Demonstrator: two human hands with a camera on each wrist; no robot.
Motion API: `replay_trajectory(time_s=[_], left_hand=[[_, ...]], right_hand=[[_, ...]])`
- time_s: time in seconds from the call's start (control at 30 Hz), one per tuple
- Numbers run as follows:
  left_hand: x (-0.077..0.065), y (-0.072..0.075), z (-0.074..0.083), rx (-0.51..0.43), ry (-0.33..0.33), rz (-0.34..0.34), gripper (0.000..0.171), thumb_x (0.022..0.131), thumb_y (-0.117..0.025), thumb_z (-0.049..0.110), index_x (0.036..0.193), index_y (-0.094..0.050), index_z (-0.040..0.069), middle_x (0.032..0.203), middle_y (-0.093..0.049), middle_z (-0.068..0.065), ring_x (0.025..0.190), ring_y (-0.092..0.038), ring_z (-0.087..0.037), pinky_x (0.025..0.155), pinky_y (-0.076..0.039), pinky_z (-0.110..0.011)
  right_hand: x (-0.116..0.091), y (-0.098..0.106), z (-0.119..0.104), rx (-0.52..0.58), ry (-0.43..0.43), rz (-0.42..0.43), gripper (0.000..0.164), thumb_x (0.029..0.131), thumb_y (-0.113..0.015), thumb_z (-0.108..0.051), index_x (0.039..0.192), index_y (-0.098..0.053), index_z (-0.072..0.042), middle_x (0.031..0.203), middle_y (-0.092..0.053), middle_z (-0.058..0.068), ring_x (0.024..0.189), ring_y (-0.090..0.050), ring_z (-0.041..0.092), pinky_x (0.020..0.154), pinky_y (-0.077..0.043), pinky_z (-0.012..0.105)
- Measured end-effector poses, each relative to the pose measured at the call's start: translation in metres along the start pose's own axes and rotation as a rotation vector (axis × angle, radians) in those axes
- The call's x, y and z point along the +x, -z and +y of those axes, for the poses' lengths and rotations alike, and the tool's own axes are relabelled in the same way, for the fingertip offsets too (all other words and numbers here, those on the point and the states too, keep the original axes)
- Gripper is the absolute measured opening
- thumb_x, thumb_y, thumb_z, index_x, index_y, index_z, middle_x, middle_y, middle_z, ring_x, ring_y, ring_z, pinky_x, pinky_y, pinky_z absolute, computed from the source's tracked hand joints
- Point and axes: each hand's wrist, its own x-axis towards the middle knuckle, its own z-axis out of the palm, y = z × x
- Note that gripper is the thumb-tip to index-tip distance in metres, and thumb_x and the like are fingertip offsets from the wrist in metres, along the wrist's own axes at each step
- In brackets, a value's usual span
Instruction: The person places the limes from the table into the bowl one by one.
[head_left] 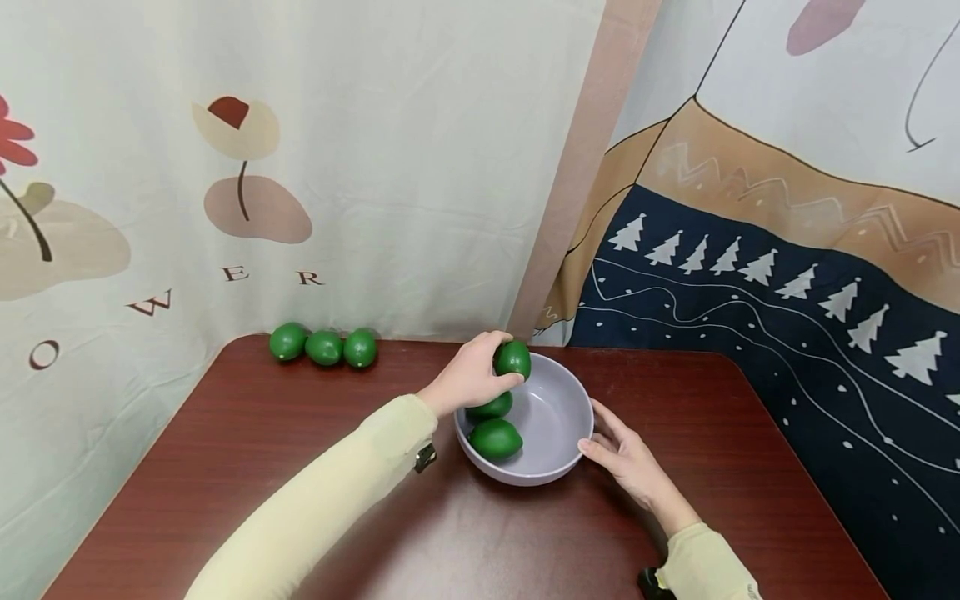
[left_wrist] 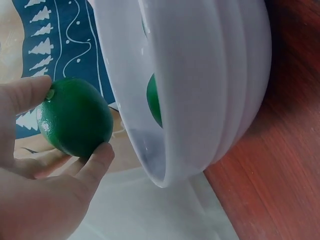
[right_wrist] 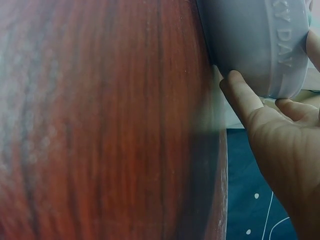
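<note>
My left hand grips a green lime between thumb and fingers, over the far left rim of a pale lilac bowl. Inside the bowl, against its left wall, lie two more limes, one nearer lime and one partly hidden under the left hand. In the left wrist view the gripped lime shows beside the bowl's rim. My right hand holds the bowl's right side, thumb at the rim and fingers against the outer wall. Raised lettering runs along that wall in the right wrist view.
Three limes stand in a row at the far left edge of the dark red-brown wooden table. A light curtain hangs behind the table, and a navy cloth with printed trees hangs at the right.
</note>
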Motion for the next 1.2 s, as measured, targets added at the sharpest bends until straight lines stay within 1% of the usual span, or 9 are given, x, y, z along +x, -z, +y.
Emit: replay_trajectory(time_s=[0.23, 0.57, 0.73, 0.9, 1.07, 1.2], left_hand=[[0.005, -0.003, 0.002, 0.021, 0.031, -0.049, 0.061, 0.094, -0.074, 0.031, 0.144, -0.053, 0.003, 0.133, -0.06, -0.015, 0.113, -0.059, -0.027, 0.095, -0.053, -0.043], [0.014, -0.009, 0.008, 0.043, 0.082, -0.097, 0.059, 0.095, -0.073, 0.03, 0.143, -0.052, 0.003, 0.131, -0.06, -0.013, 0.112, -0.058, -0.025, 0.096, -0.053, -0.041], [0.018, -0.016, 0.01, 0.064, 0.089, -0.102, 0.057, 0.095, -0.074, 0.03, 0.14, -0.053, 0.003, 0.129, -0.061, -0.014, 0.112, -0.058, -0.026, 0.098, -0.052, -0.04], [0.02, -0.02, 0.011, 0.081, 0.13, -0.109, 0.059, 0.095, -0.075, 0.032, 0.141, -0.052, 0.003, 0.128, -0.06, -0.014, 0.113, -0.057, -0.026, 0.099, -0.051, -0.04], [0.021, -0.026, 0.009, 0.092, 0.155, -0.12, 0.055, 0.094, -0.075, 0.033, 0.136, -0.054, 0.003, 0.122, -0.06, -0.013, 0.107, -0.058, -0.024, 0.095, -0.052, -0.039], [0.022, -0.03, 0.008, 0.119, 0.171, -0.123, 0.054, 0.093, -0.076, 0.035, 0.133, -0.056, 0.006, 0.116, -0.061, -0.011, 0.103, -0.058, -0.023, 0.091, -0.052, -0.038]], right_hand=[[-0.001, 0.0, -0.001, -0.02, -0.017, 0.003, 0.075, 0.1, -0.065, -0.004, 0.162, -0.024, 0.001, 0.155, -0.037, 0.036, 0.118, -0.064, 0.01, 0.093, -0.053, 0.018], [-0.003, 0.0, -0.002, -0.034, -0.043, 0.013, 0.074, 0.101, -0.065, -0.006, 0.162, -0.025, -0.001, 0.157, -0.036, 0.033, 0.123, -0.062, 0.016, 0.094, -0.052, 0.017], [-0.003, 0.0, -0.002, -0.02, -0.046, 0.013, 0.074, 0.101, -0.065, -0.006, 0.163, -0.024, -0.001, 0.157, -0.036, 0.034, 0.12, -0.062, 0.011, 0.094, -0.052, 0.017], [-0.002, -0.001, -0.002, -0.004, -0.04, 0.004, 0.074, 0.101, -0.064, -0.005, 0.162, -0.023, 0.0, 0.157, -0.035, 0.035, 0.118, -0.063, 0.007, 0.094, -0.052, 0.017], [-0.002, -0.001, -0.001, -0.006, -0.029, 0.001, 0.074, 0.101, -0.064, -0.004, 0.162, -0.023, 0.001, 0.155, -0.036, 0.036, 0.117, -0.063, 0.006, 0.093, -0.052, 0.017], [-0.001, -0.001, 0.0, -0.007, -0.029, -0.001, 0.074, 0.101, -0.064, -0.004, 0.162, -0.023, 0.0, 0.156, -0.036, 0.035, 0.117, -0.063, 0.006, 0.094, -0.052, 0.017]])
